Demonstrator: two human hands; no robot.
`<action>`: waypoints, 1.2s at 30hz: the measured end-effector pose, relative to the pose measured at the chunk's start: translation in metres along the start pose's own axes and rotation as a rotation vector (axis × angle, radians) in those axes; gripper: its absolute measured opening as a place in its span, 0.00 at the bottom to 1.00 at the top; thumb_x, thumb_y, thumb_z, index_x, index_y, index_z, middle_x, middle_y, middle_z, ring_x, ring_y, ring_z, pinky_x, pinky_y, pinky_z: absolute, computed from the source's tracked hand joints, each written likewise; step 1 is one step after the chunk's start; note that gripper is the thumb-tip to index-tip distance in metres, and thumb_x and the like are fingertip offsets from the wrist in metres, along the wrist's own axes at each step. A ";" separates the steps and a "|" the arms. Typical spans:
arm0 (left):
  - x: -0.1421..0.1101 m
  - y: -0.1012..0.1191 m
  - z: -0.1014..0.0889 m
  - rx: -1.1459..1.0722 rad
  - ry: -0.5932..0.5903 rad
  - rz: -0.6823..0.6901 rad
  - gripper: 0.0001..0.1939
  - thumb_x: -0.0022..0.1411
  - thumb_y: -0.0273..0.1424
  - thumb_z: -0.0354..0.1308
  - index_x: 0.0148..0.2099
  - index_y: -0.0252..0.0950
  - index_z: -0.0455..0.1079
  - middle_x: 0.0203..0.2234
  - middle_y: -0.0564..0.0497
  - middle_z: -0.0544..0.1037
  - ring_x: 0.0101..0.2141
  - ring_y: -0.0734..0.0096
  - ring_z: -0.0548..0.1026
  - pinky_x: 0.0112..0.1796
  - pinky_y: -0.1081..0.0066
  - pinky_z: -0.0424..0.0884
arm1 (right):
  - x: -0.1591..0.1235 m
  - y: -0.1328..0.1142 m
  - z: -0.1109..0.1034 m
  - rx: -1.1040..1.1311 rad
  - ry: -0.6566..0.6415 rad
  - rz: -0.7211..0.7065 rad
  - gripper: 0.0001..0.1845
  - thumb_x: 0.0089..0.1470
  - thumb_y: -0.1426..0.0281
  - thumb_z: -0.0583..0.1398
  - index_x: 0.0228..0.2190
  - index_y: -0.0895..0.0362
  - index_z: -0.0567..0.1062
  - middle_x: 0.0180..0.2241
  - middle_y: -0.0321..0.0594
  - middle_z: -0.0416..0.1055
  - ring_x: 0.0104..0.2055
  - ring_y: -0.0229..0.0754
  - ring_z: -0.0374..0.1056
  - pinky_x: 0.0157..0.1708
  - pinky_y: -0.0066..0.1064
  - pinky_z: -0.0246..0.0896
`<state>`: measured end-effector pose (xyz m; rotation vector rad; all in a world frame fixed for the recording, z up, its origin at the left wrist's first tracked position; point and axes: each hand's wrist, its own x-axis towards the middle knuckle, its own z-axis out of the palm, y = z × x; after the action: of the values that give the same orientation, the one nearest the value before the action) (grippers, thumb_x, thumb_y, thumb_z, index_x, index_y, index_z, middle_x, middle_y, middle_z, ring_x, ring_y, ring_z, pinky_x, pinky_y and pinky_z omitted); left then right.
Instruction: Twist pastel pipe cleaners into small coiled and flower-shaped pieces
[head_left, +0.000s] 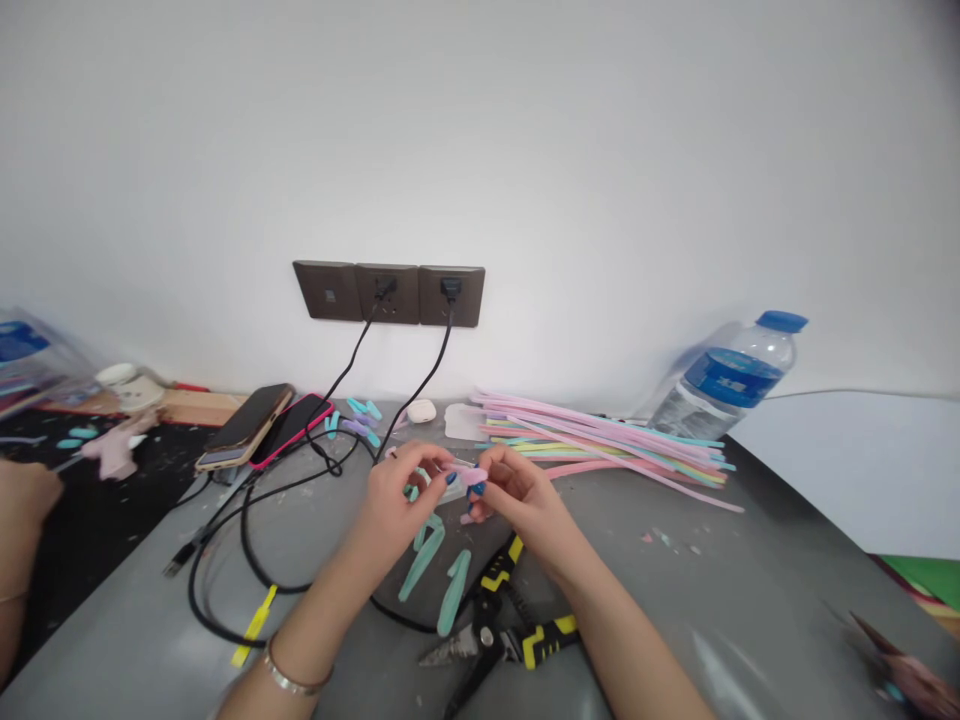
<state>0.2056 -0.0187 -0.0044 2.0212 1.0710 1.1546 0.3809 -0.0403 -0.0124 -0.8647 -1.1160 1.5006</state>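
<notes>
My left hand [405,487] and my right hand [521,490] meet over the middle of the grey table, thumbs and fingertips pinched. Between them is a small piece of pink-lilac pipe cleaner [472,477], gripped from both sides. Its exact shape is partly covered by my fingers. Just below, folded mint-green pipe cleaner pieces [454,592] lie on the tabletop. Wire-stripping pliers [487,636] with black and yellow handles rest between my forearms, jaws pointing left. Behind my right hand spreads a bundle of long pastel pipe cleaners [600,432].
Black cables [246,530] loop across the left side from wall sockets [388,293]. Two phones [247,425] lie near the wall. A water bottle [735,375] leans at the back right. Another person's hand [26,500] is at far left; blurred scissors [874,636] show at lower right.
</notes>
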 end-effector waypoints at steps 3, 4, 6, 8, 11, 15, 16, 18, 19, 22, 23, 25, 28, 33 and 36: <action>-0.003 0.003 0.007 0.024 0.045 0.021 0.11 0.55 0.26 0.59 0.41 0.38 0.64 0.39 0.48 0.73 0.35 0.69 0.73 0.27 0.76 0.68 | 0.001 0.001 0.000 0.008 0.043 -0.014 0.13 0.49 0.62 0.66 0.29 0.55 0.67 0.24 0.31 0.69 0.24 0.34 0.67 0.26 0.26 0.65; -0.005 0.005 0.010 0.056 0.038 0.047 0.11 0.54 0.26 0.61 0.39 0.38 0.63 0.39 0.48 0.72 0.36 0.69 0.72 0.27 0.76 0.67 | 0.001 0.000 0.000 0.005 0.051 -0.024 0.13 0.49 0.63 0.66 0.29 0.55 0.67 0.24 0.31 0.69 0.25 0.34 0.66 0.26 0.25 0.64; -0.006 0.008 0.013 0.118 0.014 0.093 0.13 0.52 0.24 0.62 0.37 0.38 0.63 0.40 0.48 0.72 0.38 0.67 0.72 0.29 0.75 0.67 | 0.002 0.000 0.001 -0.009 0.057 -0.048 0.13 0.48 0.63 0.66 0.28 0.55 0.68 0.25 0.32 0.68 0.26 0.34 0.65 0.26 0.25 0.62; -0.007 0.009 0.013 0.146 0.010 0.117 0.12 0.52 0.24 0.62 0.37 0.38 0.63 0.40 0.49 0.72 0.39 0.67 0.72 0.31 0.74 0.67 | 0.002 0.001 0.002 -0.026 0.052 -0.065 0.13 0.48 0.64 0.66 0.28 0.55 0.68 0.25 0.32 0.67 0.27 0.35 0.65 0.27 0.25 0.62; -0.006 0.008 0.011 0.149 0.033 0.144 0.07 0.56 0.23 0.59 0.36 0.38 0.66 0.38 0.49 0.72 0.39 0.68 0.72 0.35 0.72 0.68 | 0.002 0.002 0.002 -0.051 0.018 -0.056 0.12 0.49 0.63 0.64 0.29 0.55 0.67 0.24 0.31 0.66 0.25 0.35 0.66 0.27 0.28 0.64; -0.005 0.004 0.009 0.141 0.021 0.195 0.05 0.60 0.22 0.56 0.35 0.38 0.69 0.38 0.49 0.72 0.40 0.68 0.72 0.41 0.69 0.69 | 0.002 0.003 0.002 -0.082 0.001 -0.081 0.11 0.52 0.65 0.62 0.28 0.55 0.65 0.25 0.31 0.64 0.25 0.34 0.65 0.28 0.27 0.63; -0.005 0.004 0.009 0.132 0.018 0.205 0.05 0.60 0.22 0.56 0.36 0.37 0.69 0.37 0.49 0.72 0.40 0.68 0.72 0.42 0.69 0.68 | 0.001 0.003 0.003 -0.089 0.005 -0.096 0.10 0.52 0.66 0.62 0.28 0.55 0.65 0.26 0.31 0.64 0.26 0.34 0.65 0.28 0.27 0.63; -0.005 0.004 0.008 0.112 0.019 0.216 0.05 0.61 0.22 0.56 0.36 0.37 0.69 0.37 0.49 0.73 0.41 0.68 0.73 0.43 0.69 0.68 | 0.000 0.003 0.004 -0.115 0.022 -0.122 0.09 0.52 0.67 0.61 0.28 0.55 0.64 0.27 0.31 0.63 0.27 0.34 0.64 0.28 0.26 0.63; -0.005 0.004 0.008 0.102 0.021 0.218 0.05 0.61 0.23 0.56 0.36 0.37 0.70 0.36 0.49 0.73 0.41 0.68 0.73 0.43 0.69 0.68 | 0.000 0.003 0.004 -0.132 0.036 -0.135 0.08 0.52 0.69 0.60 0.28 0.55 0.64 0.27 0.31 0.62 0.27 0.35 0.64 0.28 0.26 0.63; -0.003 0.006 0.004 0.073 0.005 0.212 0.04 0.62 0.23 0.55 0.36 0.37 0.70 0.36 0.50 0.73 0.40 0.68 0.73 0.42 0.70 0.68 | -0.002 0.002 0.005 -0.180 0.081 -0.171 0.06 0.49 0.73 0.60 0.27 0.55 0.64 0.25 0.31 0.62 0.26 0.35 0.64 0.26 0.26 0.63; -0.003 0.007 0.003 0.063 -0.008 0.210 0.04 0.63 0.24 0.55 0.36 0.37 0.69 0.36 0.49 0.73 0.40 0.68 0.73 0.42 0.70 0.68 | -0.003 0.001 0.005 -0.192 0.093 -0.186 0.06 0.48 0.74 0.59 0.26 0.55 0.64 0.24 0.30 0.62 0.26 0.35 0.64 0.26 0.26 0.62; -0.002 0.009 0.000 0.046 -0.039 0.206 0.05 0.63 0.25 0.54 0.36 0.38 0.69 0.38 0.49 0.74 0.41 0.68 0.73 0.43 0.70 0.67 | -0.003 0.000 0.006 -0.212 0.114 -0.212 0.07 0.46 0.76 0.58 0.25 0.55 0.64 0.23 0.30 0.62 0.24 0.35 0.64 0.24 0.25 0.61; -0.001 0.011 -0.004 0.001 -0.086 0.195 0.05 0.64 0.26 0.53 0.37 0.38 0.69 0.41 0.48 0.75 0.44 0.67 0.73 0.45 0.69 0.67 | -0.004 -0.003 0.007 -0.223 0.119 -0.233 0.07 0.44 0.77 0.58 0.24 0.55 0.64 0.22 0.29 0.61 0.23 0.34 0.63 0.23 0.25 0.59; -0.001 0.015 -0.006 -0.085 -0.198 0.089 0.06 0.65 0.29 0.52 0.35 0.38 0.68 0.46 0.44 0.76 0.49 0.62 0.72 0.47 0.65 0.67 | -0.007 -0.006 0.007 -0.212 0.073 -0.247 0.07 0.45 0.76 0.58 0.24 0.54 0.63 0.23 0.30 0.60 0.24 0.34 0.61 0.25 0.25 0.58; -0.001 0.014 -0.006 -0.188 -0.255 0.017 0.06 0.64 0.30 0.52 0.35 0.37 0.69 0.46 0.43 0.76 0.50 0.61 0.72 0.46 0.65 0.70 | -0.007 -0.006 0.006 -0.213 0.040 -0.250 0.08 0.47 0.75 0.58 0.24 0.54 0.62 0.23 0.31 0.60 0.24 0.35 0.59 0.25 0.26 0.57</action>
<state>0.2048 -0.0266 0.0093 1.9679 0.7910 0.9373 0.3791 -0.0486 -0.0054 -0.8594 -1.3186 1.1696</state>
